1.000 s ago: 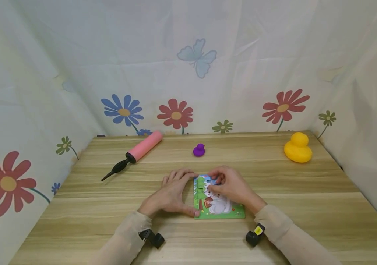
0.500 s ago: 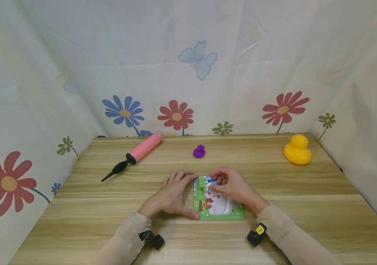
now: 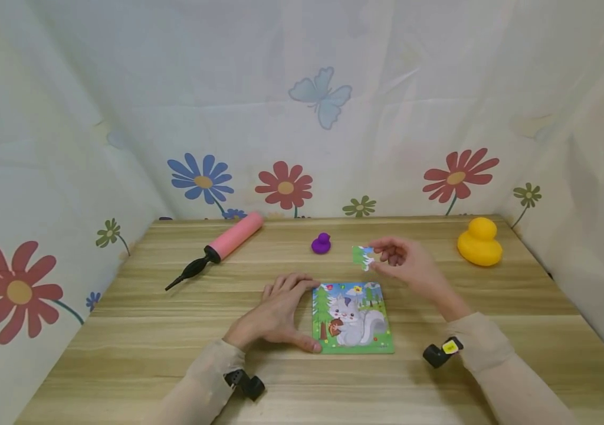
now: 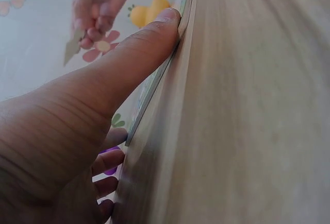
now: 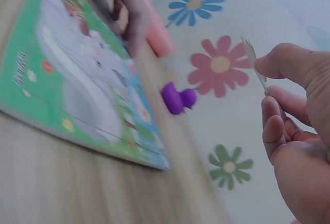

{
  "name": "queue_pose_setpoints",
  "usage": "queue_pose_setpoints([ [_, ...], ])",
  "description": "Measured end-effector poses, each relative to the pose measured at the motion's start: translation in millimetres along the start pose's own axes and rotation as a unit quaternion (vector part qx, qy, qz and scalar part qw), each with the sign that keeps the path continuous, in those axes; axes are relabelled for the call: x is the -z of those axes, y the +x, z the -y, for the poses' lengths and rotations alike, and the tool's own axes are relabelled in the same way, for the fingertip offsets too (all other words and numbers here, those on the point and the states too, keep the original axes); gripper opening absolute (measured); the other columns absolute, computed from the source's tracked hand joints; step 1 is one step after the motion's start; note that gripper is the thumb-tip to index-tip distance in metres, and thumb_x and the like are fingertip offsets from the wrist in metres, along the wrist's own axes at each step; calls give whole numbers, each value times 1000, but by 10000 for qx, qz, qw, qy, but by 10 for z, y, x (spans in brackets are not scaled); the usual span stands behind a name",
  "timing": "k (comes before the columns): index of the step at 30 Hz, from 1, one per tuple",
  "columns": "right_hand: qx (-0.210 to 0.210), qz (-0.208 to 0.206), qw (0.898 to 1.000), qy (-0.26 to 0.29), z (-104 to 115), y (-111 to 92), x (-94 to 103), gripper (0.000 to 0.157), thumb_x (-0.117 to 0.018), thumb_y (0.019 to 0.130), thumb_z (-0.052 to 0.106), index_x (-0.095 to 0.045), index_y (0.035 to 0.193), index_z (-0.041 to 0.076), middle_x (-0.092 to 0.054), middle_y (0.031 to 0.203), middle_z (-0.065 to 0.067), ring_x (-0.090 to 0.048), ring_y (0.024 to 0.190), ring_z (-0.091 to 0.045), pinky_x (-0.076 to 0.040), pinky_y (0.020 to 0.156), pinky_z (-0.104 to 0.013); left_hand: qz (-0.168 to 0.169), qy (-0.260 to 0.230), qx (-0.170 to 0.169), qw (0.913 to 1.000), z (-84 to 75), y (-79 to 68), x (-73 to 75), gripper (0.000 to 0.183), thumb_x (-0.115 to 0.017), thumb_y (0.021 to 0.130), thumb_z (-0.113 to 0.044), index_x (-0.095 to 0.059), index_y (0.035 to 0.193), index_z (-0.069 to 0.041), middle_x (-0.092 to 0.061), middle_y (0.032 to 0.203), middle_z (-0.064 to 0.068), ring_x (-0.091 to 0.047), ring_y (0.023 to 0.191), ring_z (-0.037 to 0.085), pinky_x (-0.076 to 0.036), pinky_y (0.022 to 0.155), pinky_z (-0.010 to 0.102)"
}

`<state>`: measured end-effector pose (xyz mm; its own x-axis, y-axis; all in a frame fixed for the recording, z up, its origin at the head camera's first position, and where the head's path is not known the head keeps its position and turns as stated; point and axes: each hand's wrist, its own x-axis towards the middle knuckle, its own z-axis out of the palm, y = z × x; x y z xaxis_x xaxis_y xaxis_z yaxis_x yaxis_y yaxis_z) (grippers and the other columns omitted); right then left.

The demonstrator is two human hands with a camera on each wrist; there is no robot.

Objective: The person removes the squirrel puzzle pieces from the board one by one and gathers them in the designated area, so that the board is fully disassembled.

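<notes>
A squirrel jigsaw puzzle (image 3: 357,333) lies flat on the wooden table in front of the person. Along its left edge rests the left hand (image 3: 278,316), thumb at the near corner and index finger at the far corner. The left wrist view shows that straight thumb (image 4: 124,62) against the thin board edge. Up off the table, beyond the puzzle's far right side, the right hand (image 3: 413,265) pinches a green, white and blue puzzle piece (image 3: 362,257) between thumb and fingers. In the right wrist view the piece (image 5: 252,62) appears nearly edge-on.
A small purple rubber duck (image 3: 321,244) sits beyond the puzzle. At the back left lies a pink hand pump (image 3: 235,237) with a black nozzle, and a large yellow duck (image 3: 479,243) stands at the back right. A flowered curtain (image 3: 217,106) surrounds the table.
The right hand has lifted a piece from the puzzle's upper left and carried it up and to the right. More of the squirrel picture now shows. The left hand has stayed in place.
</notes>
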<state>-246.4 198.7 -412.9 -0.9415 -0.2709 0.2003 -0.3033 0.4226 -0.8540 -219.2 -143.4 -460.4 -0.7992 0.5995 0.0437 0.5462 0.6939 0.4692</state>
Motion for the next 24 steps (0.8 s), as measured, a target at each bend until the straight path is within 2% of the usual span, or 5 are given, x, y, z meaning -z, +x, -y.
queue_pose_setpoints([
  [8, -120, -35, 9997, -193, 43, -85, 467, 44, -85, 102, 22, -71, 140, 5, -69, 117, -16, -62, 101, -29, -57, 82, -18, 11, 19, -2, 10000, 5, 0, 6, 130, -99, 64, -76, -45, 169, -21, -40, 172, 8, -34, 155, 35, -33, 115, 63],
  [14, -157, -235, 9989, -364, -28, -188, 780, 48, -85, 102, 23, -69, 144, 4, -70, 123, -15, -64, 101, -19, -58, 83, -16, 43, 62, 9, 10000, 33, -1, -17, 131, -97, 64, -78, -44, 170, -22, -38, 173, 7, -34, 156, 34, -32, 117, 63],
  [20, 63, -564, 9979, -311, -143, -276, 1049, 46, -83, 102, 10, -69, 144, -2, -71, 114, -3, -65, 94, -12, -58, 77, -16, 70, 168, 26, 9998, 48, 5, -29, 132, -97, 64, -79, -42, 170, -23, -38, 173, 6, -33, 156, 34, -32, 119, 63],
  [24, -6, -681, 9969, -382, -172, -352, 1184, 47, -84, 102, 12, -69, 144, -1, -72, 112, 3, -67, 93, -11, -59, 74, -18, 30, 157, 7, 9999, 49, 8, -25, 132, -97, 64, -79, -43, 170, -22, -39, 173, 6, -34, 156, 35, -32, 119, 65],
])
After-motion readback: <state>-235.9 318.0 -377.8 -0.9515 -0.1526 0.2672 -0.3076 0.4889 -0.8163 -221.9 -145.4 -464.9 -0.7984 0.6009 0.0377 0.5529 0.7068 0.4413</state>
